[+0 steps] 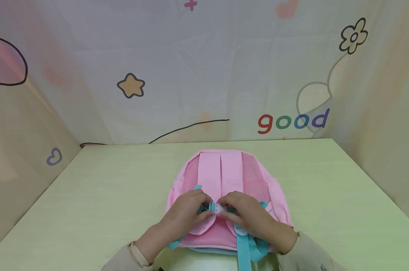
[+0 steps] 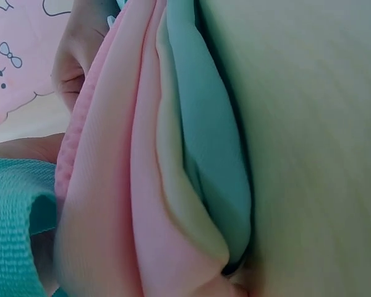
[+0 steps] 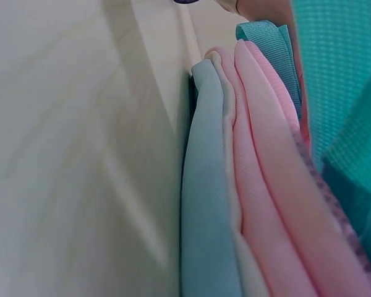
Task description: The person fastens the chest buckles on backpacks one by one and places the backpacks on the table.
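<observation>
A pink backpack [image 1: 211, 171] lies on the table with its padded shoulder straps [image 1: 232, 169] facing up. Over the lower straps, a pale chest buckle [image 1: 219, 208] on teal webbing bridges the gap between both hands. My left hand [image 1: 184, 210] pinches its left end between thumb and fingers, while my right hand [image 1: 253, 214] pinches the right end. Whether the buckle is fully clicked together is too small to tell. A loose teal strap [image 1: 244, 250] hangs toward me below the right hand. Both wrist views mostly show the bag's layered edge [image 2: 105, 185], with teal webbing [image 3: 334, 55] close by.
The pale green table [image 1: 106, 188] spreads out on both sides of the bag. Behind it stands a fabric backdrop [image 1: 190, 82] printed with a star, a flower and the word "good". Similar fabric walls [image 1: 387, 113] rise at the sides.
</observation>
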A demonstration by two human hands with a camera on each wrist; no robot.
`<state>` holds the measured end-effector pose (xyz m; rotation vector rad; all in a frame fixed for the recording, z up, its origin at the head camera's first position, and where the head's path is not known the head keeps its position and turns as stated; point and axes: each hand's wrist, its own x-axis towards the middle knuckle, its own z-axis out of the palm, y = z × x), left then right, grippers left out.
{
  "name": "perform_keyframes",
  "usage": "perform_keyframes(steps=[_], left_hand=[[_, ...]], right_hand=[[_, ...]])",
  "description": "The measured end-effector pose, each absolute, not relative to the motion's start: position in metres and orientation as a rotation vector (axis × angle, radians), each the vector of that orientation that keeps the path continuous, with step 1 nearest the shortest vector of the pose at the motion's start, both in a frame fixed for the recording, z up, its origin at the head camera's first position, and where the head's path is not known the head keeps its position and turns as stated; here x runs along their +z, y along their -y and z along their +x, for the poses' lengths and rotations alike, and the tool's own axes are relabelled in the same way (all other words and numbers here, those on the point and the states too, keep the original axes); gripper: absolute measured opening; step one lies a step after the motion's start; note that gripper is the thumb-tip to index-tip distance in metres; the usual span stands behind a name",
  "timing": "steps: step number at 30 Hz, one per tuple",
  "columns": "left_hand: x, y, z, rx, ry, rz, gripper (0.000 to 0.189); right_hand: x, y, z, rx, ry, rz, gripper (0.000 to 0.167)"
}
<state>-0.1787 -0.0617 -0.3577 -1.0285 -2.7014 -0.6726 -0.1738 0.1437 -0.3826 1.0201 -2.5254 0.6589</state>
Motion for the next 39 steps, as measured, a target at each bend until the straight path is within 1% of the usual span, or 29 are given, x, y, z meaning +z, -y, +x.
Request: perform_keyframes(steps=[6, 30, 39], left_hand=[[-0.3602, 0.0607, -0.1789, -0.641, 2.68, -1.054, 0.016], [-0.3573, 0.0664, -0.1771, -0.697, 2.732, -1.012, 0.02], [-0.3593, 0.0703, -0.176, -0.689, 2.632, -1.01, 0.03]], right_hand=[[-0.3829, -0.143, -0.1737, 0.665, 2.529, 1.042, 0.02], [-0.377, -0.1409, -0.174, 0.762, 2.609, 1.003, 0.023], [-0.3758, -0.1472, -0.1748, 0.737, 2.599, 0.987, 0.025]])
